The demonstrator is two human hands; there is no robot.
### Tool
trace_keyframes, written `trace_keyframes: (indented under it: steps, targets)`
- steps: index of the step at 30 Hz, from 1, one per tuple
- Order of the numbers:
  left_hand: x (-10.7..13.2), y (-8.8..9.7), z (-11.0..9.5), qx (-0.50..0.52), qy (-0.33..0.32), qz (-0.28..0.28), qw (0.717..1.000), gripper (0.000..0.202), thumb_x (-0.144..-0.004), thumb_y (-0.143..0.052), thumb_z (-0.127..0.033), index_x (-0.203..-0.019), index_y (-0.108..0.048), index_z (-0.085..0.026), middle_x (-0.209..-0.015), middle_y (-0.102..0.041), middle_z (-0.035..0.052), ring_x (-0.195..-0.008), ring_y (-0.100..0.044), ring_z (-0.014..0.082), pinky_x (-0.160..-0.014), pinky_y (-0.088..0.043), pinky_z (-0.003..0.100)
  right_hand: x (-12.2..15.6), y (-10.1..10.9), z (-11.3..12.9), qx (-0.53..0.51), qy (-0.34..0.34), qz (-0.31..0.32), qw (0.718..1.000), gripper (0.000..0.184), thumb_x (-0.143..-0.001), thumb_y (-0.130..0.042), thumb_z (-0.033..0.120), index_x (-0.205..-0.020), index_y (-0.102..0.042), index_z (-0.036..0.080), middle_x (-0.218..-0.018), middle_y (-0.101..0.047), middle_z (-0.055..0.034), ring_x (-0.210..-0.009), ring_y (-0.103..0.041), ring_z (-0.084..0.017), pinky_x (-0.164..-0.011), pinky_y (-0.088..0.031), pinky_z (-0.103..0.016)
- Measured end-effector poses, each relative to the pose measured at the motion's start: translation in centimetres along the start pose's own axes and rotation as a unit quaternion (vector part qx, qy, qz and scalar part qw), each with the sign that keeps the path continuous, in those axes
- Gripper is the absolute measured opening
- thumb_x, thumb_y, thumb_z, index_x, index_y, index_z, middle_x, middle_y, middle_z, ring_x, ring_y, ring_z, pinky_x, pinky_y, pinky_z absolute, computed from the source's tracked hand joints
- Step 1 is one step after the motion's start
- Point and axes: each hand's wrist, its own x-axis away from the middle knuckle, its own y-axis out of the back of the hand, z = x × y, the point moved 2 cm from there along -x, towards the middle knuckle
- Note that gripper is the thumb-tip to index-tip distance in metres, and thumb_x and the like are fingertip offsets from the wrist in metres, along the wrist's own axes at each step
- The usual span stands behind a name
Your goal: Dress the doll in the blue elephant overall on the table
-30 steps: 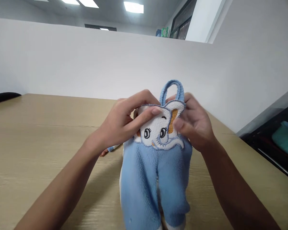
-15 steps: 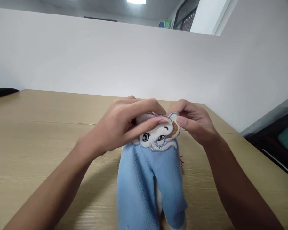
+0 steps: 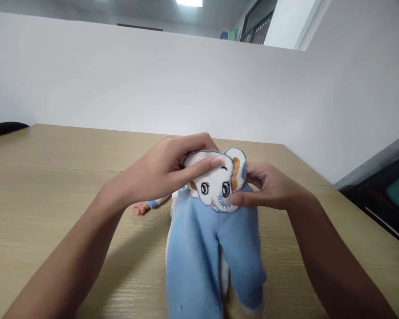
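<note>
Blue fleece doll overalls [image 3: 196,248] with two legs hang toward me in the middle. Their bib is a white elephant face [image 3: 209,170] with embroidered eyes and orange in the ears. My left hand [image 3: 173,166] grips the bib's upper left part, thumb flat on the front and fingers behind the edge. On the other side, my right hand [image 3: 267,188] pinches the bib near the trunk, its thumb in front and the other fingers behind. A doll's small hand [image 3: 142,208] with a blue-and-white cuff pokes out at the left; the overalls and my left hand hide most of the doll.
Everything rests on a light wooden table [image 3: 69,186]. A white partition wall [image 3: 153,84] stands behind it. At the right edge is a dark box-like thing [image 3: 372,190] with something green in it, and at the far left a black curved edge [image 3: 6,128].
My right hand has moved from the ear down to the trunk. The elephant face is flatter and less covered, the ear stands up, and the doll's hand now shows at the left.
</note>
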Motion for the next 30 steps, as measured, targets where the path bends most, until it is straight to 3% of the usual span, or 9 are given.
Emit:
trace_keyframes:
  steps: [3,6,9,15,21,23,26,28,30]
  targets:
    - [-0.1,0.7,0.9,0.042,0.028,0.133,0.990,0.021,-0.101,-0.076,-0.042,-0.110,-0.074,-0.023,-0.091,-0.074,-0.0009,-0.078,-0.069,0.0149,-0.063,-0.048,0.022,-0.1,-0.2,0.1,-0.013,0.033,-0.082,0.996,0.034,-0.084,-0.098,0.030,-0.114,-0.083,0.027,-0.113,-0.081,-0.0023,-0.107,-0.073,-0.025,-0.096,-0.056,-0.033]
    - [-0.2,1.0,2.0,0.096,-0.008,0.203,0.975,0.023,-0.101,-0.076,-0.039,-0.118,-0.073,-0.024,-0.110,-0.076,0.0032,-0.100,-0.073,0.0201,-0.080,-0.055,0.024,-0.1,-0.3,0.2,-0.016,0.062,-0.143,0.988,0.046,-0.076,-0.103,0.031,-0.115,-0.080,0.029,-0.109,-0.077,-0.0014,-0.105,-0.071,-0.025,-0.095,-0.055,-0.034]
    - [-0.2,1.2,3.0,0.120,-0.027,0.179,0.976,0.016,-0.105,-0.071,-0.036,-0.115,-0.069,-0.023,-0.105,-0.071,0.0033,-0.094,-0.068,0.0175,-0.080,-0.055,0.023,0.2,0.4,0.4,0.034,0.054,-0.152,0.986,0.047,-0.075,-0.104,0.035,-0.114,-0.078,0.029,-0.105,-0.073,-0.0020,-0.100,-0.066,-0.025,-0.092,-0.054,-0.036]
    - [-0.1,1.1,3.5,0.122,-0.053,0.116,0.984,0.020,-0.106,-0.072,-0.039,-0.103,-0.060,-0.023,-0.084,-0.054,-0.0007,-0.074,-0.053,0.0139,-0.064,-0.047,0.022,2.0,3.4,1.3,0.121,0.006,-0.112,0.986,0.025,-0.091,-0.090,0.036,-0.112,-0.078,0.029,-0.100,-0.072,-0.0012,-0.091,-0.063,-0.021,-0.083,-0.052,-0.032]
    - [-0.1,0.8,3.2,0.109,-0.067,0.047,0.991,0.024,-0.105,-0.074,-0.041,-0.119,-0.066,-0.023,-0.101,-0.068,0.0038,-0.091,-0.066,0.0178,-0.077,-0.055,0.026,2.6,3.7,1.4,0.158,-0.053,-0.019,0.986,0.051,-0.077,-0.100,0.041,-0.124,-0.082,0.032,-0.122,-0.079,-0.0022,-0.116,-0.069,-0.029,-0.105,-0.053,-0.039]
    - [-0.1,1.0,3.2,0.099,-0.034,0.055,0.993,0.033,-0.102,-0.078,-0.043,-0.127,-0.068,-0.025,-0.108,-0.073,0.0038,-0.097,-0.071,0.0202,-0.081,-0.058,0.027,2.6,3.5,1.4,0.135,-0.037,-0.027,0.990,0.052,-0.075,-0.102,0.040,-0.123,-0.083,0.031,-0.119,-0.080,-0.0019,-0.115,-0.071,-0.029,-0.103,-0.055,-0.039]
    - [0.0,1.4,3.1,0.063,0.021,0.125,0.990,0.037,-0.097,-0.082,-0.047,-0.127,-0.073,-0.027,-0.112,-0.078,0.0023,-0.105,-0.075,0.0241,-0.086,-0.059,0.029,2.5,3.3,1.1,0.087,0.013,-0.063,0.994,0.041,-0.072,-0.104,0.034,-0.108,-0.084,0.030,-0.100,-0.079,0.0009,-0.100,-0.072,-0.024,-0.090,-0.057,-0.033]
    - [0.0,1.4,2.9,0.053,0.040,0.167,0.984,0.030,-0.099,-0.080,-0.048,-0.119,-0.076,-0.026,-0.103,-0.078,0.0007,-0.098,-0.075,0.0230,-0.083,-0.058,0.028,2.0,2.9,0.7,0.065,0.045,-0.066,0.995,0.041,-0.070,-0.105,0.032,-0.105,-0.083,0.029,-0.098,-0.078,0.0015,-0.098,-0.072,-0.022,-0.088,-0.057,-0.031]
    - [-0.1,1.2,2.8,0.074,0.035,0.171,0.982,0.026,-0.100,-0.078,-0.046,-0.114,-0.075,-0.024,-0.096,-0.076,0.0003,-0.089,-0.073,0.0201,-0.078,-0.056,0.027,1.0,2.1,0.0,0.048,0.062,-0.040,0.996,0.052,-0.069,-0.105,0.031,-0.116,-0.082,0.027,-0.110,-0.080,-0.0008,-0.105,-0.073,-0.024,-0.092,-0.058,-0.031]
